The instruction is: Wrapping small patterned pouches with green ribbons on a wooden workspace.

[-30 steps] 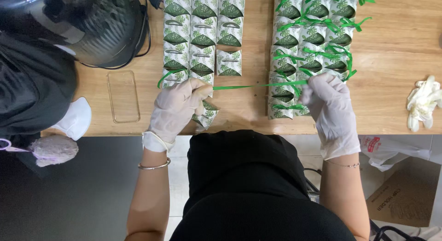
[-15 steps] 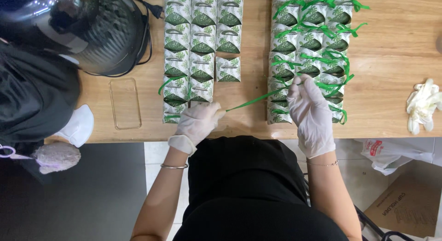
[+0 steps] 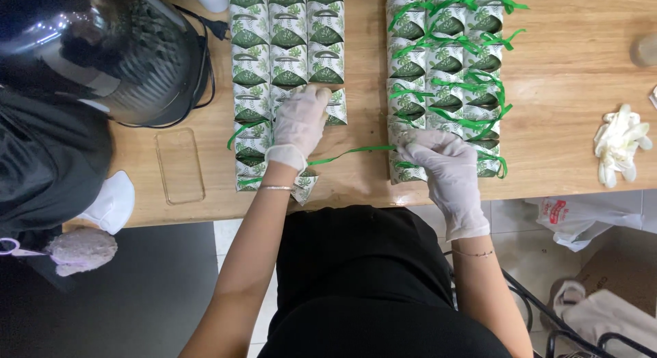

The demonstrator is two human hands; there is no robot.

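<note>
My left hand (image 3: 299,123), in a white glove, lies flat on the near end of a block of small green and white boxes (image 3: 287,50) set in three rows on the wooden table (image 3: 568,91). My right hand (image 3: 438,160), also gloved, pinches one end of a green ribbon (image 3: 349,153) at the near corner of a second block of boxes (image 3: 445,77). That block has green ribbons tied over it. The ribbon runs from my right fingers across the gap and under my left wrist.
A dark helmet (image 3: 116,50) with a black cord sits at the far left. Beside it lies a clear phone case (image 3: 179,165). A crumpled white glove (image 3: 619,144) rests at the right. A white face mask (image 3: 109,202) hangs off the table's near edge. Bags lie on the floor.
My left hand has moved from the table's near edge up onto the left block of boxes. My right hand has drawn back to the near corner of the right block, still on the ribbon.
</note>
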